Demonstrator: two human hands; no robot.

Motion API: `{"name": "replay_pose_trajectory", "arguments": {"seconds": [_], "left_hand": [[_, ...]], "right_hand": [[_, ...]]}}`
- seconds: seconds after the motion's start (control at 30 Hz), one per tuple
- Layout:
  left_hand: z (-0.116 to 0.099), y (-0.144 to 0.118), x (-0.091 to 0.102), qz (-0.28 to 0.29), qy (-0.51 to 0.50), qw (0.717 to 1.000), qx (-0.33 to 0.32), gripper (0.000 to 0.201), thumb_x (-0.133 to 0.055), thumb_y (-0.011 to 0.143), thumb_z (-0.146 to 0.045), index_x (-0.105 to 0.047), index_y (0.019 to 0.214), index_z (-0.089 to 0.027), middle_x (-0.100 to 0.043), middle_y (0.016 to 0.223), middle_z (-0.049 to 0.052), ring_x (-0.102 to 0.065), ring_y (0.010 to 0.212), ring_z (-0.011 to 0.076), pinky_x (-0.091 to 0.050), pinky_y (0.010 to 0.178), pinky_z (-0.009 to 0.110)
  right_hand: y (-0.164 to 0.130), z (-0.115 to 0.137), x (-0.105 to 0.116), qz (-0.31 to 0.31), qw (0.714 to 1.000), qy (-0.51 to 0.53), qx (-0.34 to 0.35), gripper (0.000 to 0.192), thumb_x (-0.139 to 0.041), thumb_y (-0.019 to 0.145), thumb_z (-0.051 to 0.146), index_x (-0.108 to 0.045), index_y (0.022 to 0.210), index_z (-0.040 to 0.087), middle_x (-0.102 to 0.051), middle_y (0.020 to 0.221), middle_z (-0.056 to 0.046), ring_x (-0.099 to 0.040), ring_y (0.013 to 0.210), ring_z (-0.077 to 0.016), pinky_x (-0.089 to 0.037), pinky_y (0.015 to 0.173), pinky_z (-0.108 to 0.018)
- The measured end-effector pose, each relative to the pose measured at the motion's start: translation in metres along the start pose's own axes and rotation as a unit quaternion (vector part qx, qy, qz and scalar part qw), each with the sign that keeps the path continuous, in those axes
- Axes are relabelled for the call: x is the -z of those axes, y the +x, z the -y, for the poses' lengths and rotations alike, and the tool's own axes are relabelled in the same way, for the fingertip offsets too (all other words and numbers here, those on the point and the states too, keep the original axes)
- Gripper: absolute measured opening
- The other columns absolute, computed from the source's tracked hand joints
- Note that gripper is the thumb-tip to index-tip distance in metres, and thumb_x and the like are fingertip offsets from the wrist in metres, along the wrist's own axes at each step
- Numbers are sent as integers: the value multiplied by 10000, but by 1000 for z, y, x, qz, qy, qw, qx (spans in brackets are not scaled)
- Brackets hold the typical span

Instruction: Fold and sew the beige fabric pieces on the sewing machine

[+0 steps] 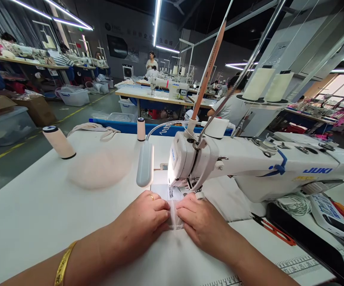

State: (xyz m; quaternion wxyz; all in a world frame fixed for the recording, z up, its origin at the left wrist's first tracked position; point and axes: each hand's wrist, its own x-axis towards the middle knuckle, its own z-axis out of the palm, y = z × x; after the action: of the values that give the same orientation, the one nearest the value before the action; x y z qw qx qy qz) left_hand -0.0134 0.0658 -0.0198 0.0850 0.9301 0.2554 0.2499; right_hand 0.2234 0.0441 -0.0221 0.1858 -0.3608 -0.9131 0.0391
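A pale, thin fabric piece (174,216) with a seam line down its middle lies under the needle area of a white JUKI sewing machine (237,155). My left hand (148,216), with a ring and a gold bangle, has its fingers curled onto the fabric's left edge. On the opposite edge, my right hand (203,220) pinches the cloth close to the presser foot (171,192). Both thumbs are mostly hidden. More light cloth (228,198) spreads beneath the machine arm to the right. A small lamp (145,165) lights the needle area.
Left on the table are a peach thread cone (58,143), a smaller spool (141,130) and a blurred pinkish shape (100,171). At right lie orange thread snips (276,230), a long black object (306,238), coiled white cable (292,204) and ruler markings (300,266).
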Motion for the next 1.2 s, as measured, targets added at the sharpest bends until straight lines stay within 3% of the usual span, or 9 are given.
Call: {"name": "replay_pose_trajectory", "arguments": {"seconds": [0.33,0.43,0.53,0.67,0.8,0.93,1.2], "left_hand": [[11,7,-1,-14,57,998,2,240,-504,995,-120,-708,886,-184,-756,932,58,-678,817,225,-514,792,405],[16,10,-2,-8,75,997,9,246,-499,1006,-123,-714,903,-184,-755,945,69,-677,836,229,-516,805,403],[17,9,-4,-29,75,997,3,271,-473,997,-90,-716,921,-185,-755,972,82,-667,859,230,-509,817,402],[7,2,-5,-34,16,999,-31,305,-479,916,-18,-715,946,-208,-744,947,59,-640,839,213,-473,805,392],[-4,-3,-2,-4,0,999,-45,256,-509,906,-32,-695,894,-207,-733,889,36,-627,789,202,-428,778,395],[-3,-3,-1,-11,5,999,-39,304,-500,883,-5,-706,937,-221,-739,887,21,-602,758,195,-411,779,397],[10,-2,-6,-35,17,999,-28,295,-521,845,5,-717,908,-206,-760,920,28,-637,767,200,-431,793,399]], "right_hand": [[3,-8,-11,-36,999,-14,-30,325,-478,800,-44,-593,937,227,-670,924,-51,-567,889,-250,-450,724,-354],[3,-11,-14,-32,998,-34,-49,293,-456,781,-47,-553,867,216,-660,887,-55,-536,818,-243,-438,705,-363],[2,-13,-15,-33,997,-47,-61,313,-444,792,-43,-575,935,202,-680,937,-76,-515,764,-234,-425,669,-364],[1,-8,-8,-41,999,-14,-28,367,-449,829,-43,-609,1037,214,-692,985,-74,-563,868,-250,-437,703,-365],[0,1,1,-13,1000,5,25,291,-478,882,-27,-614,949,222,-670,864,-34,-572,858,-225,-407,682,-348],[0,2,2,-2,1000,-5,15,284,-473,892,-19,-619,916,223,-662,849,-38,-570,848,-220,-390,657,-348],[1,-3,-8,-27,1000,-9,1,350,-468,915,-14,-647,1100,223,-685,949,-69,-600,893,-242,-435,661,-344]]}}
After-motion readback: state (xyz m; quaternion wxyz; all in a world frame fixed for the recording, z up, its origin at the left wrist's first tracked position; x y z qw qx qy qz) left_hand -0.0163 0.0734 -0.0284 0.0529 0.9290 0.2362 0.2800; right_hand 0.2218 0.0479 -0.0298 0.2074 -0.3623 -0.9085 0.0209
